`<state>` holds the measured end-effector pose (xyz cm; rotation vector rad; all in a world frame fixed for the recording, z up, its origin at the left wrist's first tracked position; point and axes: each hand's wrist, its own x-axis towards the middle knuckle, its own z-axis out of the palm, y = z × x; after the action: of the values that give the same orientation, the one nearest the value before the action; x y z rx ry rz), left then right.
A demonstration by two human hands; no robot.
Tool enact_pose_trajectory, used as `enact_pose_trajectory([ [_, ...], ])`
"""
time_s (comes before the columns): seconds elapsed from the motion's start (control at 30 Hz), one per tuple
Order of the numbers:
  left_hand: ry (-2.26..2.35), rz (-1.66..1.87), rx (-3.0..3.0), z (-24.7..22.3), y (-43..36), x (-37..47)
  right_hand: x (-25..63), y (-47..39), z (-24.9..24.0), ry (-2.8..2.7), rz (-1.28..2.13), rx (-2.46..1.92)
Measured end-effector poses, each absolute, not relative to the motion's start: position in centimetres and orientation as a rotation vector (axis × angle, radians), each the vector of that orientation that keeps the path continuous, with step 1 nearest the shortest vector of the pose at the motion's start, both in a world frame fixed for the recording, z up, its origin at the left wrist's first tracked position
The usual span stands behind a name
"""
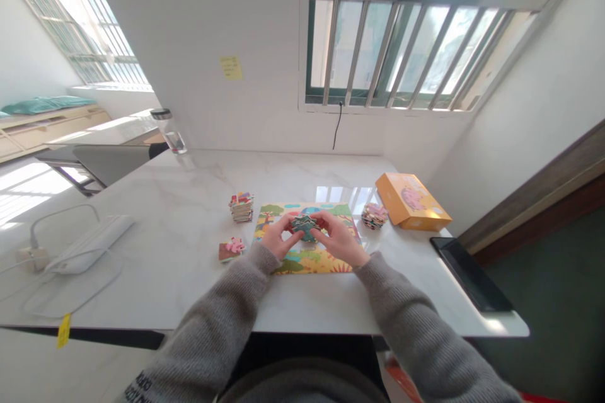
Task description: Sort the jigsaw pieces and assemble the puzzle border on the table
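Note:
Between my two hands is a small stack of dark green puzzle pieces (pixel 305 227), held over a colourful picture sheet (pixel 312 261). My left hand (pixel 280 236) is closed on the stack's left side, thumb in front. On the right side my right hand (pixel 338 238) grips it too, fingertips at its top edge. The sheet, with painted trees and animals, lies flat on the white table (pixel 189 252). Left of it stands a pile of puzzle pieces (pixel 242 208), and nearer me lie a few pieces with a pink figure (pixel 231 249). Another pile of pieces (pixel 374 216) sits to the right.
An orange box (pixel 413 201) lies at the back right, with a black tablet-like slab (pixel 470 274) along the right edge. A power strip (pixel 94 244) and loose cables occupy the left. A clear bottle (pixel 169 131) stands at the back left by the wall.

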<state>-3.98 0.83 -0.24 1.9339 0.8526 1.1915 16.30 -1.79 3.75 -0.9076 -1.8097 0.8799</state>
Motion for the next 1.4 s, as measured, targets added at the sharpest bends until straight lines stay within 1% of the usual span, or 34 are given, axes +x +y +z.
enact_pose_trajectory([
  [0.07, 0.822, 1.215, 1.925, -0.5, 0.9, -4.0, 16.3, -1.7, 3.6, -1.81, 0.874, -0.9],
  [0.27, 0.806, 1.257, 1.915, -0.6, 0.8, -4.0, 16.5, -1.5, 3.0, -1.942, 0.675, -1.0],
  [0.37, 0.795, 1.239, 1.857, -0.2, 0.7, -3.9, 16.6, -1.5, 2.6, -1.908, 0.76, -1.022],
  [0.53, 0.905, 1.197, 1.84, 1.0, 0.5, -4.0, 16.8, -1.5, 2.0, -1.779, 1.029, -0.966],
  [0.63, 0.931, 1.154, 1.837, 1.4, 0.5, -4.0, 16.7, -1.6, 1.9, -1.739, 1.102, -0.951],
  [0.73, 0.911, 1.125, 1.827, 1.4, 0.5, -3.8, 16.6, -1.7, 2.0, -1.742, 1.103, -0.979],
  [0.8, 0.906, 1.142, 1.809, 1.1, 0.6, -3.8, 17.1, -1.7, 2.5, -1.762, 1.019, -1.011],
  [0.9, 0.889, 1.2, 1.736, 0.5, 0.8, -3.9, 19.4, -1.6, 3.5, -1.781, 0.775, -1.103],
  [0.97, 0.889, 1.213, 1.71, 0.2, 0.8, -4.0, 22.0, -1.3, 4.2, -1.774, 0.525, -1.197],
  [1.03, 0.897, 1.194, 1.73, 0.1, 0.7, -4.0, 25.3, -0.9, 4.5, -1.761, 0.197, -1.323],
  [1.17, 0.912, 1.144, 1.803, 0.5, 0.4, -3.9, 31.1, -0.3, 4.2, -1.889, -0.221, -1.427],
  [1.27, 0.926, 1.136, 1.845, 0.8, 0.1, -3.9, 33.3, -0.1, 3.7, -1.95, -0.371, -1.544],
  [1.4, 0.935, 1.134, 1.919, 1.1, 0.0, -4.0, 33.9, -0.2, 3.7, -2.027, -0.32, -1.675],
])
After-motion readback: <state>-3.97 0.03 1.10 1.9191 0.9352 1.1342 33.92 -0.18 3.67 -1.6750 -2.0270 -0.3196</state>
